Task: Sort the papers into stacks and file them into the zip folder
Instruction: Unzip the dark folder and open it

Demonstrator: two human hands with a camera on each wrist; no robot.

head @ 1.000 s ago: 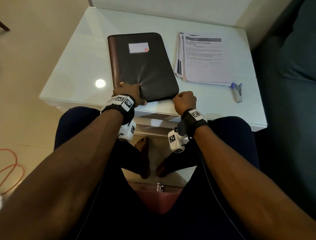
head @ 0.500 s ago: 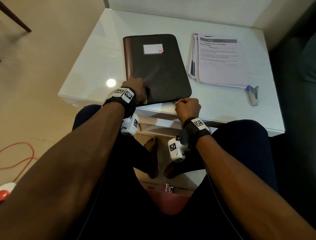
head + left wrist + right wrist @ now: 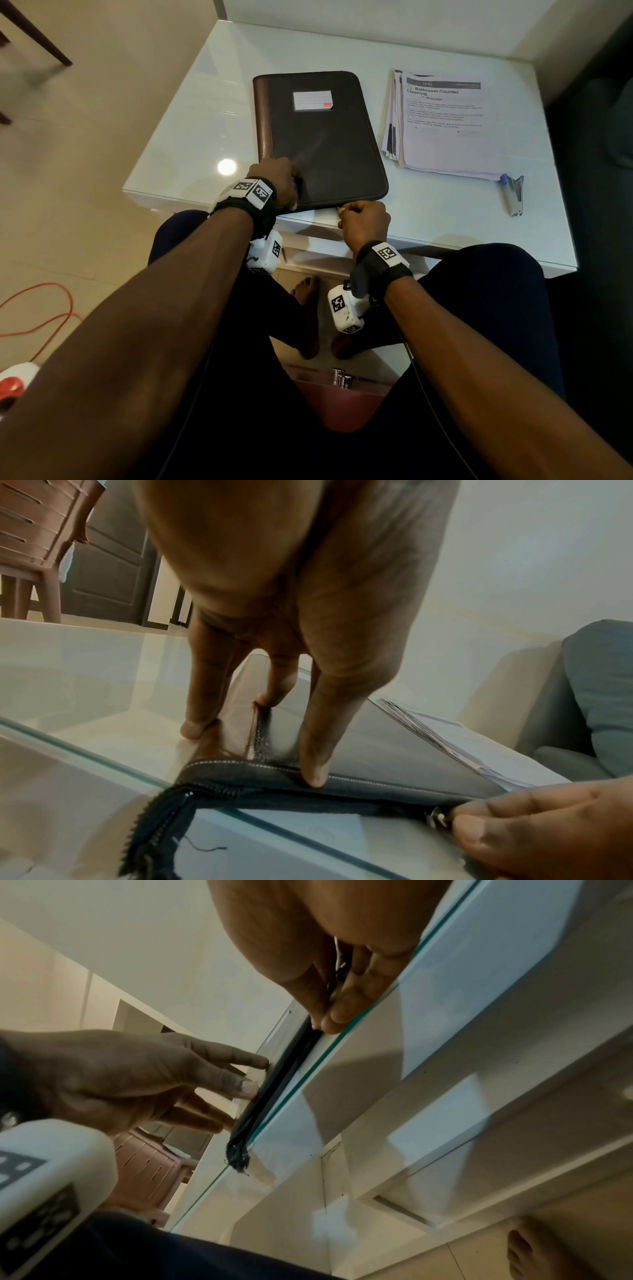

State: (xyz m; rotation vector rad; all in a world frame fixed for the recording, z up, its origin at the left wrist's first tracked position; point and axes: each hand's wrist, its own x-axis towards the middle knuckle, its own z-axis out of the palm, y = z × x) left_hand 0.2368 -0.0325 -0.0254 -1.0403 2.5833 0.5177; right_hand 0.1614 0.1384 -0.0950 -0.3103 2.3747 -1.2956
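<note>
A dark zip folder (image 3: 322,137) with a brown spine lies closed on the white glass-topped table (image 3: 205,113). My left hand (image 3: 277,185) presses its near left corner with straight fingers (image 3: 313,739). At the folder's near edge my right hand (image 3: 363,222) pinches the metal zip pull (image 3: 436,817) between thumb and finger. The zip (image 3: 161,813) is parted along the near edge left of the pull. A stack of printed papers (image 3: 445,123) lies to the right of the folder.
A blue and grey stapler (image 3: 512,195) lies by the papers' near right corner. A grey sofa (image 3: 603,691) borders the table on the right. A brown chair (image 3: 37,534) and an orange cable (image 3: 41,311) are on the left.
The head camera has swung left and tipped a little. My right hand slid left along the folder's near edge with the pull; my left hand shifted further onto the corner.
</note>
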